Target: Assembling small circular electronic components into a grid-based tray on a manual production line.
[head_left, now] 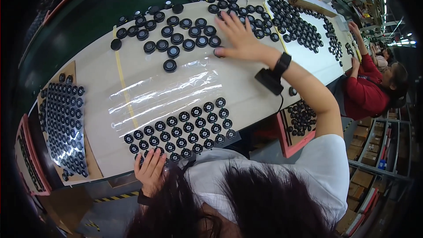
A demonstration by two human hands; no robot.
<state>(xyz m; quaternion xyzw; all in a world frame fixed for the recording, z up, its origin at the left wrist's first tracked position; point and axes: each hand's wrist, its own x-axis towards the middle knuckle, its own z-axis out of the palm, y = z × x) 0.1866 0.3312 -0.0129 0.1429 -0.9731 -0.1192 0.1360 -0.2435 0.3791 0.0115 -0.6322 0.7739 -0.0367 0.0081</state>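
Observation:
A clear plastic sheet (pixel 163 90) lies on the pale worktable, its near part covered with rows of round black stickers (pixel 181 142) bearing white marks. My left hand (pixel 150 171) rests on the near left corner of that sheet, fingers flat over some stickers. Farther off, my right hand (pixel 240 39) stretches across the table with its fingers spread. Its fingertips reach among many loose round black parts with grey centres (pixel 177 39); whether they touch one is hard to tell. A single black part (pixel 169 65) sits just beyond the sheet's bare far half.
At left, a cardboard board (pixel 93 167) carries a sheet over rows of black parts (pixel 66 119). More parts (pixel 299 26) crowd the table's right. A pink-edged tray (pixel 286 143) of parts sits below the right edge. A person in red (pixel 368 86) works farther right.

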